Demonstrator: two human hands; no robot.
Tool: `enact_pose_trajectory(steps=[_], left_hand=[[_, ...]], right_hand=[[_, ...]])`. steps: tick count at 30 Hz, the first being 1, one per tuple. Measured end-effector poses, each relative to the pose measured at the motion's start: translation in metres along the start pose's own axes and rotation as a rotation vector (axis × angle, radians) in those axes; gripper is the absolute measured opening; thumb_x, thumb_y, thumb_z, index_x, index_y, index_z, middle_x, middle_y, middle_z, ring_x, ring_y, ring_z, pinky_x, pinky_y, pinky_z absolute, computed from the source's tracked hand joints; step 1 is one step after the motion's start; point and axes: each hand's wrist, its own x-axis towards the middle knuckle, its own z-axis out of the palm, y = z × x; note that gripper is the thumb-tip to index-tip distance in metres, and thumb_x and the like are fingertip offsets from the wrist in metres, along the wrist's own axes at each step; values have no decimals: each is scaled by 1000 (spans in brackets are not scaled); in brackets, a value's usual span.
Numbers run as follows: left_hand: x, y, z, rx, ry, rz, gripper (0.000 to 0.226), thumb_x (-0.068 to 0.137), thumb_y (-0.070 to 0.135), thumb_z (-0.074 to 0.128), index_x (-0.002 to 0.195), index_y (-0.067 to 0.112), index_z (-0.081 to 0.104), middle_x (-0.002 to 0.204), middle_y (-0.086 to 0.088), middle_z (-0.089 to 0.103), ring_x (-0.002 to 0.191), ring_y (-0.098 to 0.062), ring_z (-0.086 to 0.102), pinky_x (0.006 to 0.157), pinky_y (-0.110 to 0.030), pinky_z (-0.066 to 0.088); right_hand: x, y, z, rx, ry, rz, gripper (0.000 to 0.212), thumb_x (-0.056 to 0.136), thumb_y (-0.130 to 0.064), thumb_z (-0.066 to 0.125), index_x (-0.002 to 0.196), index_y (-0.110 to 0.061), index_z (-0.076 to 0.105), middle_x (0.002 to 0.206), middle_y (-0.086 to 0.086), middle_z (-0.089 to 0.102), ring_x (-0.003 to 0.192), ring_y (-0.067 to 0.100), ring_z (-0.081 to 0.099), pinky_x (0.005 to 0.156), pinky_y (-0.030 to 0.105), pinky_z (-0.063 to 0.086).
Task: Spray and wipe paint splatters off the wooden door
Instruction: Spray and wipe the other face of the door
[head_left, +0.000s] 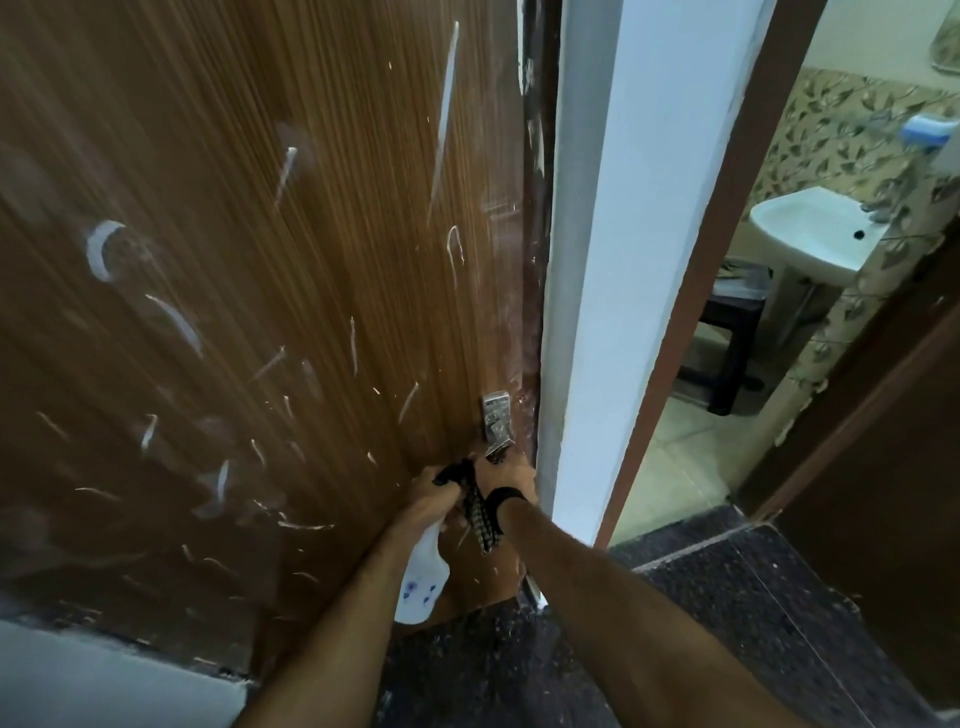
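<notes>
The brown wooden door (291, 218) fills the left of the view, streaked with white paint splatters (104, 249). My left hand (434, 496) grips the neck of a white spray bottle (423, 577), whose black trigger head (457, 473) points at the door low down. My right hand (506, 475), with a black band on the wrist, is curled just below the metal handle plate (496, 421) at the door's edge. It holds a black-and-white checkered cloth (483, 522) that hangs down between the two hands. The fingertips of both hands are hidden.
A white door frame (618, 260) stands right of the door. Beyond it an open doorway shows a bathroom with a white sink (810, 228) and a dark stool (727, 343). Dark speckled floor (753, 597) lies below. A white wall (93, 680) is at bottom left.
</notes>
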Motion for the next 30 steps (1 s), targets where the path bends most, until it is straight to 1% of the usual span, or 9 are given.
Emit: enact_pose_trajectory(steps=[3,7,11,14,17,19,22,25,30], left_hand=[[20,0,6,0,8,-11,38,100,37,49,120,9,66,98,-18,73,62,-24,70,51,-27,52],[38,8,10,-111,36,-85,23,105,18,45,112,3,61,99,-16,69,79,-24,72,67,-34,59],[37,10,7,-139,-1,-56,28,105,21,47,118,1,62,81,-13,66,46,-9,65,65,-34,59],[36,5,6,-167,-11,-45,32,103,24,51,123,0,61,96,-19,71,65,-22,70,71,-41,59],[25,6,7,-149,-14,28,29,104,31,51,109,8,68,90,-15,71,65,-28,67,62,-36,56],[21,2,8,-193,23,41,24,99,31,56,108,11,67,94,-14,71,71,-30,66,68,-39,56],[14,-11,1,-385,123,-32,28,88,14,63,115,6,66,92,-22,71,59,-29,68,62,-47,61],[-10,-7,-14,-521,190,34,30,94,3,57,117,20,66,89,-9,70,46,-18,58,48,-30,52],[-37,-3,-36,-675,225,187,49,90,4,61,132,31,58,105,-10,72,43,-19,55,53,-31,51]], right_hand=[[9,-3,5,-80,19,2,61,82,-53,61,133,-22,50,118,7,65,105,30,65,92,43,55],[20,-8,10,-193,46,-8,61,85,-49,59,134,-15,48,123,11,61,112,31,61,94,38,51],[22,-4,16,-240,83,-58,55,87,-48,59,131,-17,47,117,11,65,108,32,64,91,41,54],[24,-2,16,-266,84,-88,54,89,-49,58,130,-16,47,117,12,65,107,33,64,89,39,53],[24,-3,14,-323,62,-74,59,90,-52,55,133,-13,46,121,14,61,112,34,61,93,39,50],[24,-4,14,-336,54,-59,62,91,-54,54,134,-11,46,124,14,60,115,34,59,95,40,49],[21,-7,12,-310,51,-63,63,90,-56,53,134,-11,46,126,13,60,115,33,59,97,41,50],[15,-10,11,-238,21,-82,72,88,-66,50,137,-14,45,129,12,61,114,34,60,96,42,52],[-16,-3,22,-4,-9,-126,70,88,-76,44,121,-17,62,111,7,67,107,30,64,83,35,48]])
